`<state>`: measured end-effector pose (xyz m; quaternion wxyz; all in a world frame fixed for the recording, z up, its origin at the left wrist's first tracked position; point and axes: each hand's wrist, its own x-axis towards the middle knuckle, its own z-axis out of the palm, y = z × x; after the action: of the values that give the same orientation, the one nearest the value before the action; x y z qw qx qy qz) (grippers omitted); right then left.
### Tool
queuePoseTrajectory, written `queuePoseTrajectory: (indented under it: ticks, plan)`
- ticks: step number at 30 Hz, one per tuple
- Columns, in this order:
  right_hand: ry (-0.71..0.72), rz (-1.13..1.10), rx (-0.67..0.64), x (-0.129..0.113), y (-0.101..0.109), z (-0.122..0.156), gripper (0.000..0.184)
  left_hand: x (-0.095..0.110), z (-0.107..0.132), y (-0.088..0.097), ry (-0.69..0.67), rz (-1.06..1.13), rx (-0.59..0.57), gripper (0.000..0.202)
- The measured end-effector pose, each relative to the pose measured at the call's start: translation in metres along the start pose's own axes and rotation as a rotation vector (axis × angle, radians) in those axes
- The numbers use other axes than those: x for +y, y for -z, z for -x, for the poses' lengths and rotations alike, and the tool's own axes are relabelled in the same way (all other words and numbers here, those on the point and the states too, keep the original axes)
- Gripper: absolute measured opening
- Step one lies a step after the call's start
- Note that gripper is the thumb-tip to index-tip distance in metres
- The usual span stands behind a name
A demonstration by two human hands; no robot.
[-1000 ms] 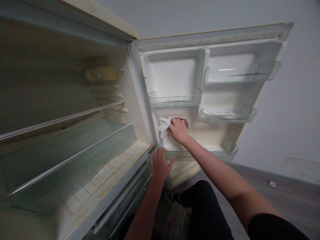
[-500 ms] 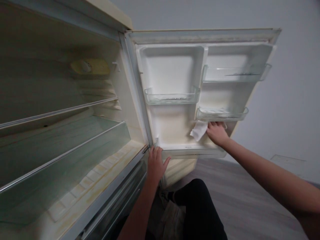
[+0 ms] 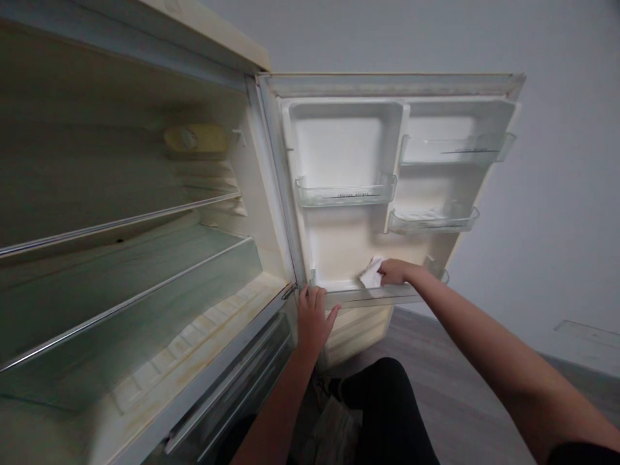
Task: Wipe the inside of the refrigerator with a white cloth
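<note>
Right hand [image 3: 394, 271], arm extended, grips a white cloth [image 3: 371, 276] pressed against the inner fridge door [image 3: 339, 242] just above the bottom door shelf [image 3: 372, 296]. Left hand [image 3: 314, 320] (fingers spread, holding nothing) rests flat on the fridge sill [image 3: 264, 309].

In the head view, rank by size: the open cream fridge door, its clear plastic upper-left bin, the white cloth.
1. open cream fridge door
2. clear plastic upper-left bin
3. white cloth, partly hidden in the right hand
</note>
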<state>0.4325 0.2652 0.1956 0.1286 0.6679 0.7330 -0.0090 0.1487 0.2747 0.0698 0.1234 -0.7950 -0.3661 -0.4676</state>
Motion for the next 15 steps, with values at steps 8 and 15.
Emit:
queuePoseTrajectory:
  ticks: [8,15]
  plan:
    - [0.227,-0.044,-0.005,-0.107,0.021,-0.06,0.038,0.004,0.003,-0.002,0.042,0.009,-0.025,0.048]
    - [0.443,-0.317,-0.021,-0.129,0.015,-0.081,0.027,-0.001,0.003,-0.003,0.024,-0.017,-0.027,0.052]
